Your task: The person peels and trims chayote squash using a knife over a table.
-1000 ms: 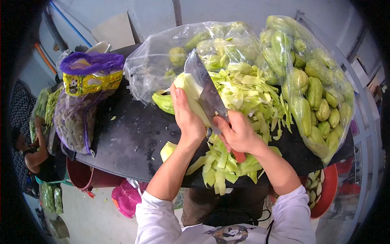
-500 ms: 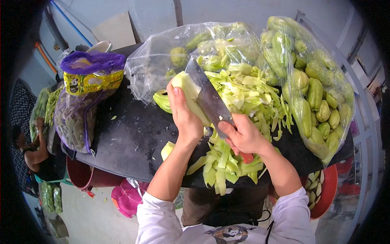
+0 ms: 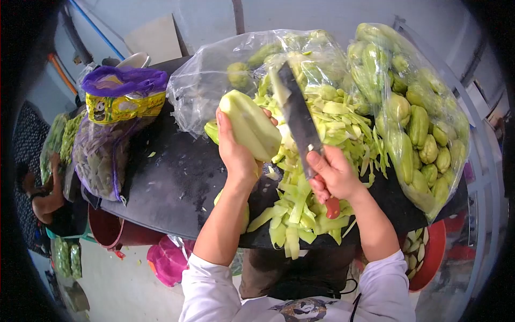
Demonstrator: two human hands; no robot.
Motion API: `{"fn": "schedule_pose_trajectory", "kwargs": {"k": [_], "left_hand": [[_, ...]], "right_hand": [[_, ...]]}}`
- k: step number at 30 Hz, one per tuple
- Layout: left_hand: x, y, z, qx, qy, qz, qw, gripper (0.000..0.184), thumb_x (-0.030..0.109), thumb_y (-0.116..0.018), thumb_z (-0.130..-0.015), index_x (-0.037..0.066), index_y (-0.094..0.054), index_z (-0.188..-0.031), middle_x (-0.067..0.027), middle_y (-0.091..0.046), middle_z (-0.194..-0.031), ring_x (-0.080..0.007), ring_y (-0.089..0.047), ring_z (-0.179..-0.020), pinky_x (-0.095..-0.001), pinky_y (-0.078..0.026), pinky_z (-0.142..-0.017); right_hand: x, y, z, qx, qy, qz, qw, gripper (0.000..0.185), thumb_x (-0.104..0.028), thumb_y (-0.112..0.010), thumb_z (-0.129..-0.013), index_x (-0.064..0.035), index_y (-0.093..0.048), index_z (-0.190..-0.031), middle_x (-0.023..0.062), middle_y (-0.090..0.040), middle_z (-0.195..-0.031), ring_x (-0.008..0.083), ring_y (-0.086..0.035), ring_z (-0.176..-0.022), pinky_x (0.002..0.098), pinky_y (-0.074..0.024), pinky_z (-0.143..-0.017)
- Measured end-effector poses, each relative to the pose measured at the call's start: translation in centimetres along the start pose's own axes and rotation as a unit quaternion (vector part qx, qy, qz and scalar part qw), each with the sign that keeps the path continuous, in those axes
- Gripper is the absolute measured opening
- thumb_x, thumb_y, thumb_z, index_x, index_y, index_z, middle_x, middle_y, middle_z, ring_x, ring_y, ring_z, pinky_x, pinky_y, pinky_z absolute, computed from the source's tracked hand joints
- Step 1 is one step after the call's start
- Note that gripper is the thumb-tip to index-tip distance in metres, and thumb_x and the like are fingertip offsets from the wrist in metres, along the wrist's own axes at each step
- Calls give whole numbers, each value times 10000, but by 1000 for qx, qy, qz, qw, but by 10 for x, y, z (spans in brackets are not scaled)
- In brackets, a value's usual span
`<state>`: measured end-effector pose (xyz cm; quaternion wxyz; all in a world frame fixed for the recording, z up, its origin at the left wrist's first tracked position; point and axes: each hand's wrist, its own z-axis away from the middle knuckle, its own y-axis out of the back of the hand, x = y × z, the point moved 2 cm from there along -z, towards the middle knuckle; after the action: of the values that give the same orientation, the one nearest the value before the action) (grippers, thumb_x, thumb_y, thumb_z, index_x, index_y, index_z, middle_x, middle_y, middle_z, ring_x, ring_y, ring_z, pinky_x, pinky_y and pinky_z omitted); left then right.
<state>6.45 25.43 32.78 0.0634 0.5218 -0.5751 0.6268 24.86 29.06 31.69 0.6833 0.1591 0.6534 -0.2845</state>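
My left hand [image 3: 238,158] is wrapped round a peeled, pale green chayote [image 3: 248,124], held tilted above the dark table. In my right hand [image 3: 335,174] is a broad-bladed knife [image 3: 299,115] with a red handle. Its blade points up and away, a little to the right of the chayote and apart from it. A strip of pale peel [image 3: 280,88] clings to the blade's left edge. Beneath and behind the knife lies a heap of green peelings [image 3: 343,126]. Another chayote [image 3: 244,214] is partly hidden by my left forearm.
Clear plastic bags of chayotes stand at the back [image 3: 206,70] and right [image 3: 424,123]. A purple mesh sack [image 3: 99,155] is on the table's left. A red tub [image 3: 432,255] with pieces sits below right. Another person [image 3: 45,201] works at far left.
The knife has come off the chayote and moved right, lifting a strip of peel with it. My left hand has turned the chayote slightly, so its broad pale side shows.
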Motion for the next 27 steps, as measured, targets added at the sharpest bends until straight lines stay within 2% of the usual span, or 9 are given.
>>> {"fn": "schedule_pose_trajectory", "kwargs": {"k": [2, 4, 6, 7, 14, 16, 22, 26, 27], "left_hand": [[1, 3, -6, -24, 76, 111, 991, 648, 588, -290, -998, 2, -463, -1215, -184, -604, -934, -300, -625, -831, -406, -522, -767], [2, 12, -10, -33, 93, 139, 985, 695, 615, -283, -983, -15, -484, -1194, -177, -608, -954, -304, -623, -865, -406, -522, -790], [1, 15, -13, -8, 121, 183, 976, 629, 578, -324, -982, 26, -490, -1233, -161, -594, -1025, -311, -598, -903, -448, -508, -827], [3, 12, -11, 3, 124, 196, 973, 605, 570, -331, -980, 58, -490, -1261, -152, -587, -1002, -296, -589, -900, -446, -497, -819], [5, 10, -10, -68, 101, 225, 967, 560, 546, -361, -976, 120, -476, -1322, -136, -583, -982, -248, -565, -854, -406, -478, -764], [3, 10, -10, -96, 105, 243, 960, 554, 540, -370, -977, 122, -471, -1326, -134, -584, -971, -245, -565, -848, -404, -478, -761], [0, 12, -9, -69, 117, 243, 960, 561, 539, -396, -974, 100, -483, -1312, -132, -608, -993, -250, -591, -872, -392, -491, -776], [-4, 19, -13, -58, 139, 315, 937, 600, 562, -423, -959, 36, -488, -1239, -178, -618, -1011, -310, -621, -904, -454, -518, -839], [-3, 14, -12, 16, 136, 296, 945, 563, 518, -441, -964, 28, -489, -1236, -176, -617, -1034, -311, -622, -938, -447, -517, -866]], "right_hand": [[-6, 5, 2, 63, 58, 40, 996, 380, -416, -504, -1007, -47, -511, -915, -16, -460, -550, 74, -467, -397, 237, -405, -363], [-4, 14, -2, 102, 85, 122, 984, 338, -352, -519, -1012, -24, -537, -931, 45, -500, -539, 144, -491, -403, 295, -411, -406], [-3, 22, -8, 199, 141, 382, 892, 292, -269, -541, -998, 9, -540, -909, 153, -543, -570, 280, -535, -444, 378, -412, -469], [-2, 21, -8, 208, 136, 378, 892, 254, -213, -559, -975, 28, -539, -897, 219, -547, -623, 385, -566, -542, 435, -406, -521], [-6, 13, -5, 218, 163, 384, 882, 267, -244, -559, -977, 10, -548, -897, 209, -558, -607, 399, -585, -568, 434, -415, -515], [-3, 12, -4, 193, 188, 371, 889, 280, -266, -563, -978, 1, -555, -894, 166, -569, -584, 340, -593, -528, 406, -426, -505], [-5, 5, 0, 125, 122, 311, 934, 283, -282, -571, -979, -12, -567, -893, 63, -569, -566, 194, -575, -498, 353, -428, -493], [-6, -2, 0, 116, 118, 290, 943, 266, -257, -582, -973, -14, -550, -870, 85, -575, -570, 236, -572, -492, 359, -421, -491], [-5, -3, 0, 127, 141, 319, 929, 248, -234, -585, -970, -14, -539, -866, 97, -577, -567, 260, -577, -497, 367, -426, -495]]}}
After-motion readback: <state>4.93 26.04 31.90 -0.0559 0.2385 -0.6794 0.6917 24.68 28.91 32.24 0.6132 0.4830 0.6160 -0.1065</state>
